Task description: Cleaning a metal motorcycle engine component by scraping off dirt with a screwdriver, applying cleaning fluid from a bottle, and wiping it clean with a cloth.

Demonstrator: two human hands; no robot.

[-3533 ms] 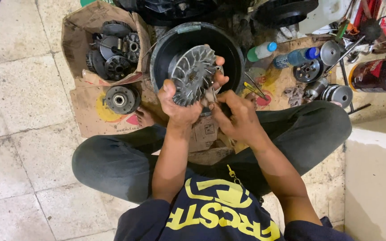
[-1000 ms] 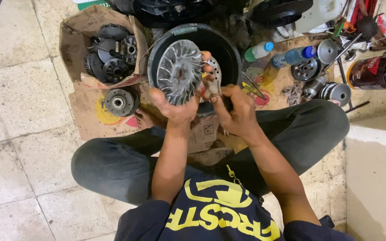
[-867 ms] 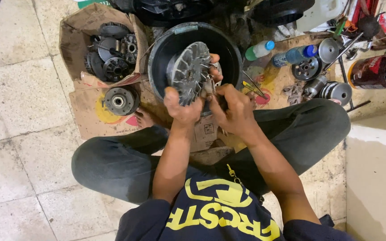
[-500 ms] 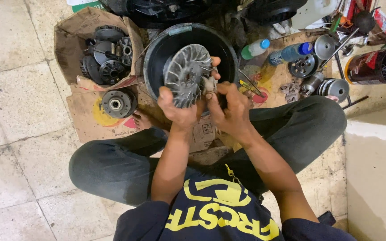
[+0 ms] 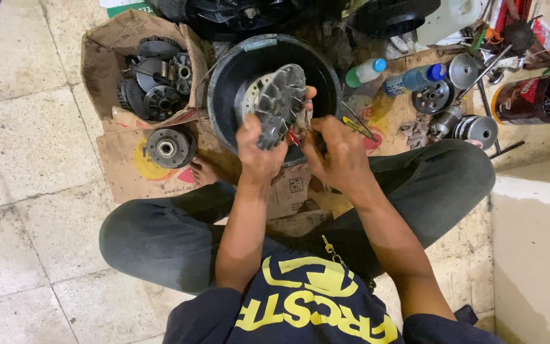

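Note:
My left hand (image 5: 259,150) grips a grey finned metal pulley disc (image 5: 280,102) and holds it tilted on edge over a black round basin (image 5: 233,70). My right hand (image 5: 338,153) is closed around a small tool with a red tip (image 5: 294,137) and presses it against the disc's right side. Both hands are close together, just in front of the basin's near rim. I sit cross-legged on the floor with my knees spread to either side.
A torn cardboard box (image 5: 106,48) at the left holds several dark pulley and clutch parts. A round clutch part (image 5: 168,148) lies on flat cardboard. Plastic bottles (image 5: 364,71), metal discs (image 5: 434,97) and a dark jar (image 5: 539,95) crowd the right. A white step (image 5: 536,255) rises at right.
The disc has turned from facing the camera to standing more on edge. Both hands stayed on it over the basin; the right hand keeps working at its side.

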